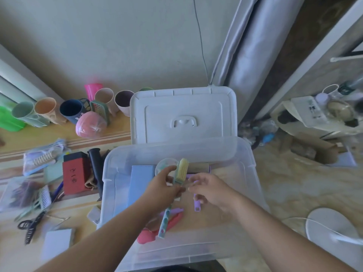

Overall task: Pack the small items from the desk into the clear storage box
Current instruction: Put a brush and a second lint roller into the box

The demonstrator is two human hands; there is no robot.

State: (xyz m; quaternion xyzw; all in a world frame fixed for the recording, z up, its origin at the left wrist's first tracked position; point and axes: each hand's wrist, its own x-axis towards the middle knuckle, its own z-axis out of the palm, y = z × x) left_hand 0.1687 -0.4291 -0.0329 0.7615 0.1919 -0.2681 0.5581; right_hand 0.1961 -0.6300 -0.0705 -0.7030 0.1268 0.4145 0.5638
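Note:
The clear storage box [110, 185] sits open before me, its white lid [182, 114] propped up behind it. My left hand [164, 185] hovers over the box and grips a long green dotted brush with a yellow ribbed head [181, 170]. My right hand [208, 186] is close beside it, fingers loosely curled toward the brush handle; whether it pinches anything I cannot tell. Inside the box lie a blue flat pack [140, 183], a round clear case [164, 165], purple clips [197, 206] and a pink item [149, 235].
Left of the box the desk holds a red box [75, 173], a black tube [96, 165], combs [45, 197], a black hair claw [31, 227], bagged items [42, 159] and a white pad [57, 242]. Several cups [72, 110] line the wall. A white fan base [334, 226] stands on the floor at right.

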